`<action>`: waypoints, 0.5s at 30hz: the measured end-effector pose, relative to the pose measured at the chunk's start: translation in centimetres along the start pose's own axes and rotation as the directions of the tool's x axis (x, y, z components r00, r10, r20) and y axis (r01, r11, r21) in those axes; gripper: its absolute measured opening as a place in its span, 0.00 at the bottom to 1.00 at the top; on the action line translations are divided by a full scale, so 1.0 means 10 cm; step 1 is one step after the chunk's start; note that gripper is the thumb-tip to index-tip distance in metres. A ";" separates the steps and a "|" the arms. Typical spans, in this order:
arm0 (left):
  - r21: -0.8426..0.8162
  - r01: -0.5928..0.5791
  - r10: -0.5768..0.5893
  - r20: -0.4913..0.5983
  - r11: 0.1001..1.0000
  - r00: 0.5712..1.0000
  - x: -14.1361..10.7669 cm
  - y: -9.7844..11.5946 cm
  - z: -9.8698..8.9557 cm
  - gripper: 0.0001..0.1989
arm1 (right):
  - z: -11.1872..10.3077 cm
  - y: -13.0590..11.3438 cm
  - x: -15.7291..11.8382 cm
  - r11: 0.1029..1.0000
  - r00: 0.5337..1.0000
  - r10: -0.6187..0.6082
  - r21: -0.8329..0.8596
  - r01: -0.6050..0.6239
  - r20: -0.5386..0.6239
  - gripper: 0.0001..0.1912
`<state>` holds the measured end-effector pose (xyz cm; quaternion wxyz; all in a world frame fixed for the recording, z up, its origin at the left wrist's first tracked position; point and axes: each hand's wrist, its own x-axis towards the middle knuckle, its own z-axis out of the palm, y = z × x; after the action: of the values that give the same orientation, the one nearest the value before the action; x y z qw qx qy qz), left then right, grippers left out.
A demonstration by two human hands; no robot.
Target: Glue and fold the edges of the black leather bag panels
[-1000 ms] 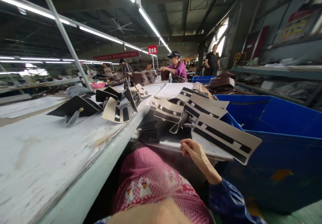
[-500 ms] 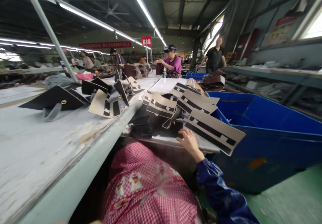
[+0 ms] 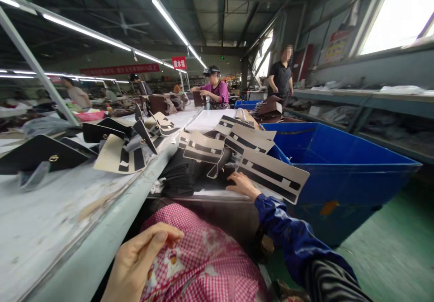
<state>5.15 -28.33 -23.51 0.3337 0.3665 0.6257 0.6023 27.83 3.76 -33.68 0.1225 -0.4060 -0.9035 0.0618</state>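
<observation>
My right hand [image 3: 243,185] reaches over the small bench, fingers spread and slightly curled. Its fingertips are beside dark bag pieces and the near edge of a beige panel with black strips [image 3: 271,175]; whether they touch is hard to tell. More such beige-and-black panels [image 3: 205,147] lie heaped behind it. A stack of thin black pieces [image 3: 179,177] sits to its left. My left hand [image 3: 140,257] hovers above the pink checked apron [image 3: 206,266], holding nothing visible, its fingers stretched forward and a little bent.
A large blue bin [image 3: 339,184] stands right of the bench. On the long white table [image 3: 44,216] at left lie black bag flaps [image 3: 44,155] with gold clasps. Beyond the bench a co-worker in a purple top [image 3: 222,92] handles a brown piece; another person in black [image 3: 282,78] stands farther right.
My left hand has risen into view from the bottom edge. The right hand stays by the panels, its fingers now lower and closer to the dark pieces. The view has turned right.
</observation>
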 end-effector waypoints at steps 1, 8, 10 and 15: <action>-0.024 0.000 0.001 0.040 1.000 0.999 0.08 -0.05 0.07 0.22 | -0.03 0.01 0.03 1.000 1.000 -0.012 -0.013 0.012 0.016 0.16; -0.204 0.087 -0.056 0.151 0.975 0.987 0.36 -0.47 0.43 0.20 | -0.05 -0.10 0.14 0.993 0.994 -0.091 -0.071 0.096 0.065 0.16; -0.216 0.105 -0.066 0.181 0.971 0.981 0.39 -0.57 0.48 0.19 | -0.02 -0.15 0.12 0.993 0.994 -0.097 -0.058 0.099 0.047 0.16; -0.235 0.139 -0.084 0.229 0.962 0.970 0.48 -0.76 0.50 0.17 | -0.14 -0.21 0.10 0.996 0.996 -0.056 0.061 0.060 -0.071 0.15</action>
<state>6.56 -21.71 -31.25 0.4768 0.3491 0.5247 0.6128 26.08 3.13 -31.75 0.1682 -0.3773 -0.9078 0.0726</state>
